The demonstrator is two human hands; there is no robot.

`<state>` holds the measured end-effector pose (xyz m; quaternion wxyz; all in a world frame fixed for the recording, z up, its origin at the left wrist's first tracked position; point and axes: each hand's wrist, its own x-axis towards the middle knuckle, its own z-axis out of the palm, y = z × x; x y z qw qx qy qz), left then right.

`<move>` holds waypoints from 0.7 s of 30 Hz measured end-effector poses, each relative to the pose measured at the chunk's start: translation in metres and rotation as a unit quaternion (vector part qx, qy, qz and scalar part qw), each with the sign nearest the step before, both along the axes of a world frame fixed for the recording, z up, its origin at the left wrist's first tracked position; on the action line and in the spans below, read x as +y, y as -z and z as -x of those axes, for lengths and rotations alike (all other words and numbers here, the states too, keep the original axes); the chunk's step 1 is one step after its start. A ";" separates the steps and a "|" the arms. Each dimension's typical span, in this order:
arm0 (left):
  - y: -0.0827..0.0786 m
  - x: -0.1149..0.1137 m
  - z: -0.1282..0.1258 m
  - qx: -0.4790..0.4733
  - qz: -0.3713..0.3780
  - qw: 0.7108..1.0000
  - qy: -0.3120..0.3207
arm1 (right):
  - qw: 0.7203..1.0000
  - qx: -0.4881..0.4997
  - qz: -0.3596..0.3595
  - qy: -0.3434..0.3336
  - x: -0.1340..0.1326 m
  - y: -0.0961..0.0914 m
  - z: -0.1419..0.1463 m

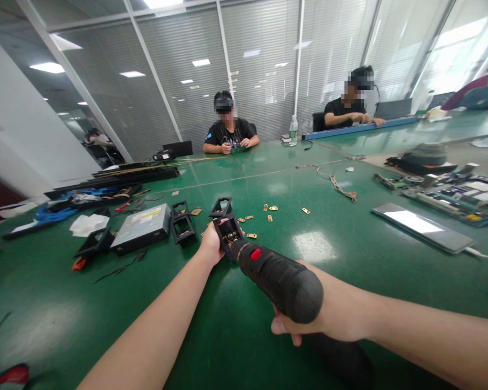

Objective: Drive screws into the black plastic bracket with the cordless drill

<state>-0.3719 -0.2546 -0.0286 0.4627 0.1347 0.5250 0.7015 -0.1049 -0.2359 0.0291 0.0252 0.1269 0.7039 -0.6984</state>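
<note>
In my right hand [305,319] is a black cordless drill [276,276] with a red switch on its side. Its tip reaches into the black rectangular housing [226,230] that my left hand [212,246] grips from the left; the exact contact inside cannot be made out. Some brass-coloured parts show within the housing. Beyond and beside it lie several small brass plates [251,235] with holes. More black housings stand to the left, one a little behind my left hand [221,207] and another farther left [183,228].
A silver disc drive [142,227] lies on the left of the green table [244,336]. On the right are a tablet-like device [425,226] with a cable and circuit boards [467,189]. A bottle [293,131] stands at the far side, where two people sit.
</note>
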 end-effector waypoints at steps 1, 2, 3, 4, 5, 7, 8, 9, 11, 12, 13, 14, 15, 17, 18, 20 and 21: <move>0.000 0.000 0.000 0.000 0.000 1.000 0.000 | 1.000 0.002 -0.002 -0.003 0.000 0.000 0.000; 0.000 0.000 0.000 0.000 0.000 1.000 -0.001 | 1.000 0.003 -0.003 -0.007 -0.001 0.000 0.000; 0.000 0.000 0.000 0.000 0.000 1.000 -0.003 | 1.000 0.003 -0.006 -0.009 -0.001 0.000 0.000; -0.001 0.000 0.000 0.000 0.000 1.000 -0.004 | 1.000 0.002 -0.008 -0.009 -0.001 0.000 0.000; 0.000 0.000 0.000 0.001 0.000 1.000 -0.005 | 1.000 0.003 -0.010 -0.008 -0.001 0.000 0.000; 0.000 0.001 0.000 0.001 0.000 1.000 -0.007 | 1.000 0.004 -0.009 -0.007 -0.001 0.001 0.000; 0.000 0.001 0.001 0.001 0.000 1.000 -0.007 | 1.000 0.005 -0.005 -0.006 -0.001 0.001 0.000; 0.001 0.001 0.001 0.001 0.000 1.000 -0.006 | 1.000 0.005 -0.001 -0.006 -0.001 0.001 0.000; 0.002 0.001 0.002 0.000 -0.002 1.000 -0.003 | 1.000 0.005 0.007 -0.009 0.000 0.002 0.000; 0.002 0.000 0.002 -0.001 -0.003 1.000 -0.001 | 1.000 0.005 0.008 -0.010 0.000 0.002 0.000; 0.002 0.000 0.002 -0.001 -0.005 1.000 0.001 | 1.000 0.005 0.009 -0.010 0.000 0.002 0.000; 0.002 0.000 0.002 -0.002 -0.006 1.000 0.002 | 1.000 0.007 0.008 -0.009 0.000 0.002 0.001; 0.003 0.000 0.003 -0.001 -0.007 1.000 0.003 | 1.000 0.010 0.007 -0.010 0.001 0.002 0.001; 0.003 0.000 0.003 0.002 -0.007 1.000 0.004 | 1.000 0.010 0.006 -0.011 0.001 0.002 0.001; 0.003 0.001 0.003 0.004 -0.006 1.000 0.003 | 1.000 0.009 0.009 -0.010 0.001 0.002 0.001; 0.002 0.000 0.003 0.008 -0.003 1.000 0.004 | 1.000 0.002 0.017 -0.008 0.001 0.001 0.001; 0.002 0.000 0.003 0.009 -0.003 1.000 0.003 | 1.000 -0.001 0.020 -0.007 0.001 0.000 0.001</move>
